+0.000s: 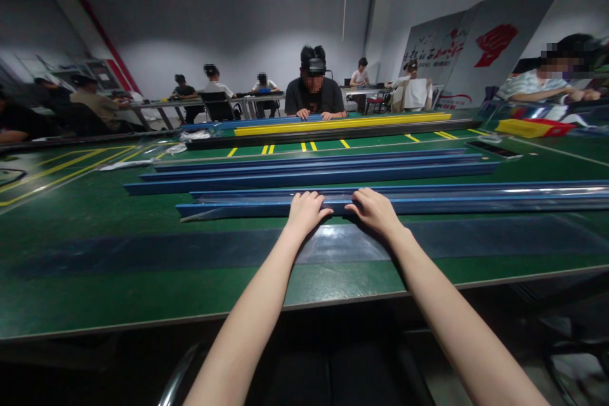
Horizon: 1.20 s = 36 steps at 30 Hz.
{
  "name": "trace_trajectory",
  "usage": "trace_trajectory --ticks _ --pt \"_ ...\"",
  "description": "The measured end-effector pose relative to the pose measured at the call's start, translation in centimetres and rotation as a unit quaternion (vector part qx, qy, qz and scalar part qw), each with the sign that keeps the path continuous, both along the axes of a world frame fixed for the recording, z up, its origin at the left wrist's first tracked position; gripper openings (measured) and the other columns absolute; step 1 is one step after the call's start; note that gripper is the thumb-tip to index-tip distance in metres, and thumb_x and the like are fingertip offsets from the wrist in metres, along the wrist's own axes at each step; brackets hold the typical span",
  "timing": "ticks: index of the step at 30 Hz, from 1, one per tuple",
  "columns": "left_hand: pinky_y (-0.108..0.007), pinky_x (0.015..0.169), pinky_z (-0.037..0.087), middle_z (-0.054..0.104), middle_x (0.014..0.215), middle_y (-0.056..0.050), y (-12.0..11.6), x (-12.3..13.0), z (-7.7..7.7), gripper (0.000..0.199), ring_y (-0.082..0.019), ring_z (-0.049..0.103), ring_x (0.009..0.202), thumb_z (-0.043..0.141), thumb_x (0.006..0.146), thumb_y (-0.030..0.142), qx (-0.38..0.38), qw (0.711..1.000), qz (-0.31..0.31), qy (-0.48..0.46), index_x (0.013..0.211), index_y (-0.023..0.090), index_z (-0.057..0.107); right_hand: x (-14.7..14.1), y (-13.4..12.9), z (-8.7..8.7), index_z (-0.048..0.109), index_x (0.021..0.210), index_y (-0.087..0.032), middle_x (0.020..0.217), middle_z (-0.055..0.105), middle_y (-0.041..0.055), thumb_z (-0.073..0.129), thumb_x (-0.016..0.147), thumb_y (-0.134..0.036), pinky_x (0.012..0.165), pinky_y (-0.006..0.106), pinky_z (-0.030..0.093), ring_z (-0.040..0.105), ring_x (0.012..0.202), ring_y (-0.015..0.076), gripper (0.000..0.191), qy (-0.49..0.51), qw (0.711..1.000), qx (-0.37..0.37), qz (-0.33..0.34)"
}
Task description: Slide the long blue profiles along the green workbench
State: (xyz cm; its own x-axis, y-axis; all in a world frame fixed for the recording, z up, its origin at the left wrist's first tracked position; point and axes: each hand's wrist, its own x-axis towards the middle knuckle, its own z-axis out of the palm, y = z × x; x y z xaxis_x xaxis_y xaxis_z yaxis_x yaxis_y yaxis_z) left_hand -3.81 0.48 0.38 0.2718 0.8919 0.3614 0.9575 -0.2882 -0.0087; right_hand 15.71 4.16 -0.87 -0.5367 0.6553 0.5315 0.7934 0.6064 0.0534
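White wall and a banner with a red fist back the room, with several people seated at far tables. Before you spreads a green counter, marked toward its far part with yellow lines. Both your arms reach forward from the near edge to a near blue channel, which lies crosswise at about the middle of the counter; its left end rests on the green surface, and its right end runs out of view. Your left grip is closed over it, fingers bent across the top and thumb pointing right along the near side. Your right grip grasps it just beside, thumb pointing back toward the left one, with a short gap between the two; how firmly you hold it, you cannot tell from here. Glossy clear film shows along the channel's right stretch. On your near side, a long clear sheet lies flat, passing under your forearms. Beyond the channel sit more blue strips, roughly parallel to it. Farther off are a black strip and a yellow strip, and facing you across the counter, a co-worker in a dark shirt leans over, both hands at another blue strip.
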Motion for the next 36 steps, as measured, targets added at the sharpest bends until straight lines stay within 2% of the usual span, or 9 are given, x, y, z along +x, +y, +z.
trace_trajectory --ticks 13,20,26,36 --pt "-0.032 0.077 0.033 0.062 0.098 -0.006 0.0 -0.1 -0.1 0.032 -0.021 0.052 0.094 0.054 0.08 0.048 0.03 1.0 -0.002 0.0 0.091 0.018 0.057 0.2 -0.2 0.6 0.057 0.073 -0.018 0.078 0.061 0.0051 0.047 0.083 -0.039 0.06 0.026 0.03 0.053 0.076 0.0168 0.025 0.013 0.999 -0.01 -0.03" --pt "-0.033 0.079 0.034 0.062 0.101 -0.005 0.0 -0.1 -0.1 0.031 -0.021 0.051 0.096 0.057 0.078 0.046 0.014 1.0 -0.019 -0.003 0.092 0.018 0.058 1.3 -0.4 0.7 0.056 0.069 -0.019 0.076 0.061 0.0052 0.048 0.08 -0.039 0.057 0.026 0.028 0.052 0.073 0.0169 0.024 0.024 0.998 -0.007 -0.06" --pt "-0.033 0.079 0.034 0.063 0.097 -0.005 0.0 0.0 0.0 0.026 -0.021 0.053 0.094 0.055 0.08 0.044 -0.001 1.0 -0.023 -0.011 0.085 0.019 0.059 1.4 -0.3 0.5 0.056 0.069 -0.02 0.076 0.061 0.0057 0.047 0.08 -0.04 0.058 0.026 0.029 0.053 0.074 0.0176 0.025 0.037 0.998 -0.007 -0.06" --pt "-0.032 0.074 0.036 0.066 0.09 -0.006 0.1 0.1 0.1 0.03 -0.021 0.057 0.089 0.053 0.08 0.048 -0.005 1.0 -0.006 0.006 0.087 0.019 0.061 1.4 -0.1 0.1 0.054 0.07 -0.02 0.078 0.061 0.0051 0.048 0.079 -0.041 0.06 0.025 0.032 0.053 0.077 0.0172 0.024 0.056 0.997 -0.013 -0.052"
